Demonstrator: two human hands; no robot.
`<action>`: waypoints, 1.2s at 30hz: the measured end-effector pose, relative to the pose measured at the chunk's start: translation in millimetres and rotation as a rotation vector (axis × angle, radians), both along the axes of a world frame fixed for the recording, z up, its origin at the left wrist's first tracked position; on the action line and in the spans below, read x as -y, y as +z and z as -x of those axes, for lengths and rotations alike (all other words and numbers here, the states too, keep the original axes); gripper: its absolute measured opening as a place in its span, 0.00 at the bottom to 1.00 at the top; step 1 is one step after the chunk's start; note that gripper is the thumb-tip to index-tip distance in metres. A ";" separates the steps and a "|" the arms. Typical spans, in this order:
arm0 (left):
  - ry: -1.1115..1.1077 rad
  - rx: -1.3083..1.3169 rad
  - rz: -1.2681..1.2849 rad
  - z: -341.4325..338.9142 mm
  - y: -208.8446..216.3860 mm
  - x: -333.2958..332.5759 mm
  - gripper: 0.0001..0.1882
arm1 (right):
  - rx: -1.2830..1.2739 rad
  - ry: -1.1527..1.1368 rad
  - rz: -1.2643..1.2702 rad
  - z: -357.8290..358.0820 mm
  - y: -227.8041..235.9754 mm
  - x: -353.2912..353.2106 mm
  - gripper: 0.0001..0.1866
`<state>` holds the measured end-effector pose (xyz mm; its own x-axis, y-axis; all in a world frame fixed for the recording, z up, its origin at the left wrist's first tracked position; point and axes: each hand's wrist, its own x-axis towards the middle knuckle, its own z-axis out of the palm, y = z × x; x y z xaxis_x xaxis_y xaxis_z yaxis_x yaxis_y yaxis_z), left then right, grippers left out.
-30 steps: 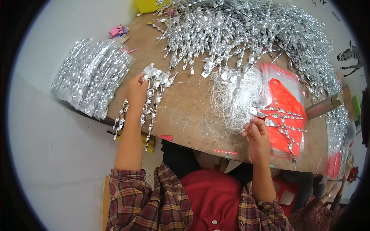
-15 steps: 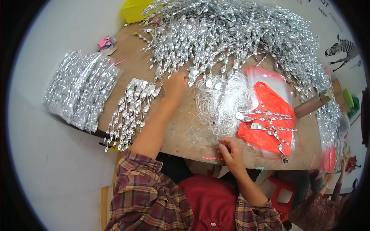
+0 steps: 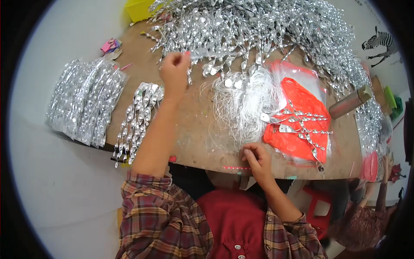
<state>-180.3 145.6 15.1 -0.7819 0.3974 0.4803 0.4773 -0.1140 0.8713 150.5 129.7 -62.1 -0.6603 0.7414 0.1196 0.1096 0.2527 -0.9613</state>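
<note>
My left hand point(image 3: 174, 73) is raised at the near edge of a large heap of silver twisted strips point(image 3: 254, 26), its fingers pinched. A blurred silver twisted strip point(image 3: 211, 54) stretches to the right from its fingertips. Close to the table's front edge, my right hand point(image 3: 258, 162) rests with curled fingers and the thumb against them; whatever it may hold is hidden. Just beyond it lies a tangled bundle of white string point(image 3: 246, 108). Left of my left forearm, a small row of silver twisted strips point(image 3: 140, 116) overhangs the table edge.
Clear bags packed with strips point(image 3: 86, 101) lie at the far left. On the right, a red plastic bag point(image 3: 297, 146) bears a few crossed strips, beside a metal flask point(image 3: 347, 103). A yellow bin point(image 3: 140, 9) stands at the back left. Another person's arm point(image 3: 384, 172) shows at right.
My left hand has moved up and left, away from the string bundle, with a strip now trailing from its fingers. My right hand has stayed nearly in place. The view has shifted slightly.
</note>
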 end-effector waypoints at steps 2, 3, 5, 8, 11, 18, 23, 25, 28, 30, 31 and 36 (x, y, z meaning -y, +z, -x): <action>0.068 -0.030 -0.145 -10.4 40.1 14.6 0.08 | -0.069 -0.063 0.106 -2.6 -0.7 -4.2 0.05; 0.021 0.053 -0.302 -13.2 60.2 27.4 0.08 | -0.077 -0.056 0.125 -2.5 -3.4 -4.7 0.05; -0.071 0.100 -0.513 -17.8 88.6 49.5 0.07 | -0.047 -0.055 0.104 -2.6 1.3 -9.0 0.04; -0.065 0.091 -0.563 -32.4 116.1 99.2 0.07 | 0.028 0.041 -0.195 7.7 16.4 -15.7 0.05; -0.133 0.248 -0.485 -46.1 108.4 135.3 0.06 | 0.120 0.173 -0.603 27.6 24.0 -20.9 0.05; -0.336 0.746 -0.230 -85.2 20.0 160.5 0.05 | 0.063 0.356 -1.050 99.3 6.3 -22.9 0.07; -0.300 0.927 -0.208 -104.6 -10.1 171.6 0.06 | 0.086 0.480 -1.189 115.8 6.9 -15.3 0.06; -0.310 0.980 -0.188 -107.2 -10.4 176.1 0.07 | 0.120 0.496 -1.221 116.9 11.1 -12.2 0.05; -0.307 0.946 -0.229 -101.7 -7.5 178.2 0.07 | 0.185 0.489 -1.421 117.9 18.4 -6.0 0.05; -0.299 0.895 -0.270 -96.8 -0.5 175.8 0.08 | 0.173 0.520 -1.432 119.0 19.9 -4.7 0.05; -0.298 0.849 -0.310 -94.9 2.5 171.6 0.09 | 0.180 0.511 -1.436 117.6 13.4 -7.9 0.05; -0.339 0.695 -0.177 -99.1 11.3 170.5 0.12 | 0.017 0.376 -0.378 87.3 28.3 -6.6 0.02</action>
<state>-81.2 -24.8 26.4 -0.7759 0.6308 0.0049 -0.2550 -0.3208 0.9122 63.2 136.4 -33.8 -0.8762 0.3608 0.3196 -0.0406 0.6056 -0.7948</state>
